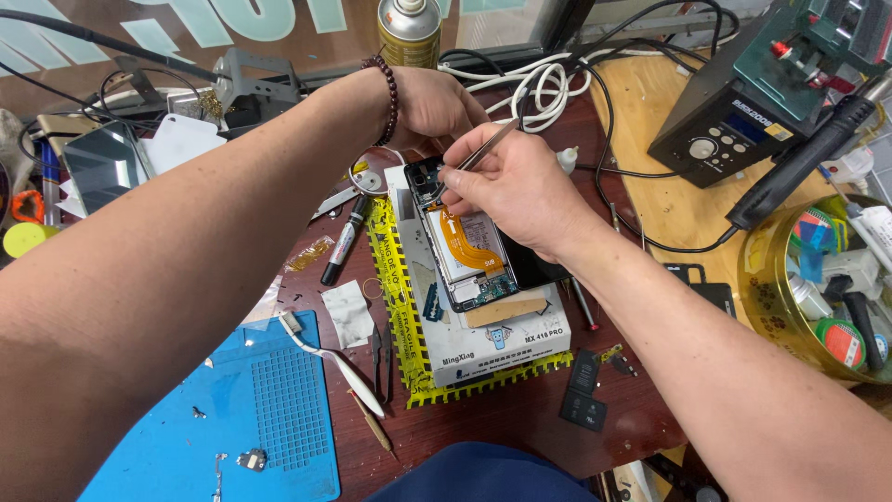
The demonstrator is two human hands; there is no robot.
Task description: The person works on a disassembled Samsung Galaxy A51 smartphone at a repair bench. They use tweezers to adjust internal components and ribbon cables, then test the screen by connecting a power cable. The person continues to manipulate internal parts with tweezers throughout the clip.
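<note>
Nearest the viewer, well below both sets of fingers, a blue work mat lies on the dark red table, with a white-handled tool across its upper corner and small dark phone parts off to the other side. Further up, a white box edged with yellow-and-black tape carries an opened smartphone, its back cover off so that the battery and an orange flex cable show. The right hand rests over the phone's upper half, its fingers pinched narrow around metal tweezers, whose tips touch the phone's top end near the camera area. The left hand, with a dark bead bracelet on the wrist, sits just beyond the phone's top edge; its fingers curl down behind the right hand, and whether they grip the phone or only steady it cannot be told. A black marker lies on the table to the side of the left fingers. Beyond the right fingers, white cables coil, a spray can stands at the back, and a dark soldering station sits on a wooden board.
</note>
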